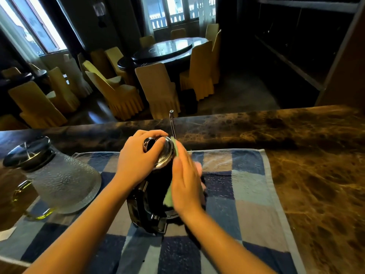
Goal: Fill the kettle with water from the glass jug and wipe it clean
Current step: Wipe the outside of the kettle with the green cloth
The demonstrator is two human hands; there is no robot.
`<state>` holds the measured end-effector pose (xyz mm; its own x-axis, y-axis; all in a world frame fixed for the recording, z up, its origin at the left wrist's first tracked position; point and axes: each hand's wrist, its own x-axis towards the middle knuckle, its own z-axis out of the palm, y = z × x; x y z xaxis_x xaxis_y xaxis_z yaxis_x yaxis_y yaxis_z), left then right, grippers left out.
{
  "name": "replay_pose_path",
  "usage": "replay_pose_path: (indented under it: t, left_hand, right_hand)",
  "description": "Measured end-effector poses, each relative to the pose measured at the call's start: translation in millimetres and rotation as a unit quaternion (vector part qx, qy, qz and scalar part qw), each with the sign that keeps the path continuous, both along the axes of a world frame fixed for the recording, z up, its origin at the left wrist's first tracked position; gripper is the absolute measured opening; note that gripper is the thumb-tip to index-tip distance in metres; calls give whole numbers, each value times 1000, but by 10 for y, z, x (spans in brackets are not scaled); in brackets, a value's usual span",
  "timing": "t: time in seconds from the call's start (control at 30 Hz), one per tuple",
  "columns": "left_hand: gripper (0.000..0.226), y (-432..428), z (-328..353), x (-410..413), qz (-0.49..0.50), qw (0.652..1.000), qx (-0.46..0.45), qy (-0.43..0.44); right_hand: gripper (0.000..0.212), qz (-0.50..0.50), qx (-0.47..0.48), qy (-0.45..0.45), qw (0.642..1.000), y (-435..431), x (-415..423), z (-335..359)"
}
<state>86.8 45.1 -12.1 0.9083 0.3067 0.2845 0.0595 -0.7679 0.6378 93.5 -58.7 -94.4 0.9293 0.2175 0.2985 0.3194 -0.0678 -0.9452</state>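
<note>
A black kettle (156,186) with a thin metal spout (173,125) and a black handle (138,206) stands on a blue checked towel (246,194). My left hand (138,157) rests on top of it, fingers closed around its shiny metal lid (166,153) and knob. My right hand (185,186) presses a green cloth (168,194) flat against the kettle's right side. The frosted glass jug (65,178) with a dark lid stands upright at the left, apart from both hands.
The towel lies on a brown marble counter (316,184) whose far edge runs across the view. Beyond it are a round dining table (164,50) and several yellow-covered chairs. A scrap of white paper (6,234) lies at the left edge.
</note>
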Motion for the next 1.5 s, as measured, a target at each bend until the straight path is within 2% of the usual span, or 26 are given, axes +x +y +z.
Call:
replay_pose_path:
  t: [0.1, 0.17, 0.23, 0.33, 0.4, 0.53, 0.6, 0.67, 0.73, 0.8, 0.9, 1.0, 1.07, 1.17, 1.3, 1.33, 1.4, 1.47, 1.5]
  left_hand:
    - [21, 20, -19, 17, 1, 1000, 2, -8]
    - [32, 43, -36, 21, -4, 1000, 13, -12]
    - [41, 56, -44, 28, -9, 1000, 19, -13]
    - [49, 57, -52, 23, -11, 1000, 21, -13]
    - [48, 62, -51, 27, -10, 1000, 19, -17]
    - [34, 73, -50, 36, -2, 1000, -2, -20]
    - [32, 68, -48, 29, 0, 1000, -4, -20]
    - [32, 58, -45, 23, 2, 1000, -4, -17]
    - [31, 55, -44, 24, 6, 1000, -2, -17]
    - [31, 52, -45, 25, 8, 1000, -3, -18]
    - [31, 56, -48, 28, 6, 1000, 1, -17]
    - [32, 59, -43, 32, 8, 1000, -1, -21]
    - [35, 52, -35, 29, 8, 1000, -3, -22]
    - [37, 43, -32, 25, 7, 1000, -9, -18]
    - [33, 40, -24, 26, 5, 1000, -8, -12]
    - [32, 33, -20, 20, 6, 1000, -7, -11]
    - [31, 28, -11, 4, 9, 1000, -4, -11]
    - [31, 28, 3, 5, 7, 1000, -2, -12]
    - [31, 29, 6, 14, 5, 1000, -3, -12]
  right_hand:
    - [43, 44, -22, 70, 996, -10, 410, 77]
    - [42, 20, 4, 139, 990, -16, 450, -90]
    - [41, -37, 27, 161, 986, -34, 197, -257]
    - [48, -57, -26, 100, 993, -22, -314, -230]
    - [63, -5, -31, 65, 997, 7, -412, -16]
    - [63, 69, -17, 33, 997, 31, 179, 207]
    - [71, 104, -16, 60, 993, 8, 514, 109]
    - [79, 105, -20, 127, 986, -42, 621, -39]
    - [62, 71, 0, 135, 988, -103, 432, -163]
    - [51, 33, -19, 99, 994, -137, 36, -235]
    - [57, 30, -38, 11, 999, -96, -340, -164]
    - [59, 77, -6, -27, 997, -41, 30, 18]
    - [51, 115, 14, 4, 993, -24, 426, 39]
    - [57, 129, 17, 123, 984, -15, 761, -170]
    - [51, 3, 57, 185, 981, -81, 353, -488]
    - [46, -26, 51, 172, 984, -81, 167, -490]
    - [38, -41, 32, 72, 996, -64, -148, -270]
    - [40, 9, 59, -6, 998, -23, -171, 26]
    - [43, 43, 83, -6, 996, -12, -69, 135]
